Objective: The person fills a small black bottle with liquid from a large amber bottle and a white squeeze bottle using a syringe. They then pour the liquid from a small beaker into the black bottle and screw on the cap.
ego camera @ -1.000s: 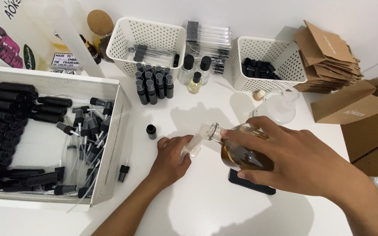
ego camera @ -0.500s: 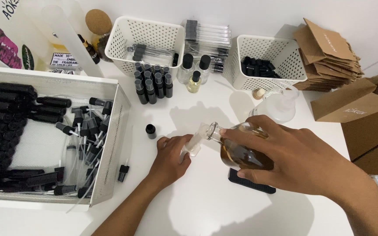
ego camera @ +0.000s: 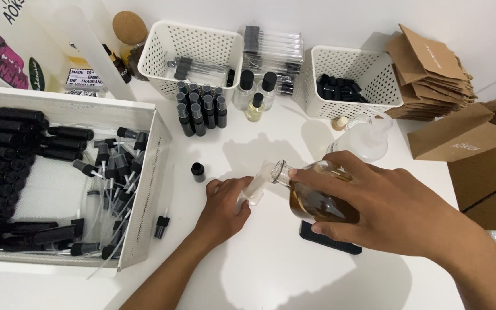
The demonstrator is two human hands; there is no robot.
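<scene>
Almost no change vs earlier frames: both hands stay in same place, bottle tilt same, pour goes on steady.

Right hand (ego camera: 388,209) wrapped around amber glass bottle (ego camera: 317,198), tipped w/ neck toward left.

Left hand (ego camera: 225,204) pinches small clear vial (ego camera: 255,189) at bottle mouth, low over white counter (ego camera: 271,270).

Small black cap (ego camera: 198,171) stands just beside left hand; black pad (ego camera: 328,238) under bottle.

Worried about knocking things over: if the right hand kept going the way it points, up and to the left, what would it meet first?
Probably the small vial in the left hand, at the mouth of the bottle the right hand tilts.
</scene>
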